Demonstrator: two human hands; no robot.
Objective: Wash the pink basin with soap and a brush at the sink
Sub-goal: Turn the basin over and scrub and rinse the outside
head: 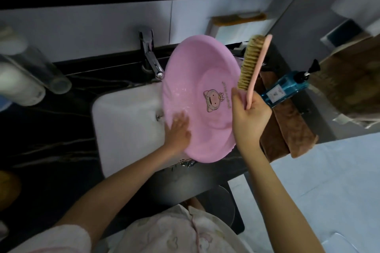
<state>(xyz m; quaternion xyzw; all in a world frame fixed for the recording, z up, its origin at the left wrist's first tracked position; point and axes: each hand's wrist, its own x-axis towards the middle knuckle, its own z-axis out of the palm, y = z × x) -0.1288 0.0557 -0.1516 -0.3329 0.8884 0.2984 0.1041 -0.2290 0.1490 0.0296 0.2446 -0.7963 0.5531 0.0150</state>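
Note:
The pink basin (191, 80), with a cartoon pig printed on its bottom, stands tilted over the right side of the white sink (125, 121), its inside facing me. My left hand (178, 128) lies flat with straight fingers against the basin's lower inner wall. My right hand (247, 117) grips the pink handle of a scrub brush (254, 63) with tan bristles. The brush points up, just right of the basin's rim, bristles facing the basin.
A chrome tap (151, 57) stands behind the sink on the black counter (61, 129). A blue pump bottle (287, 88) lies on a brown towel (292, 129) at the right. Clear containers (39, 74) sit at the left.

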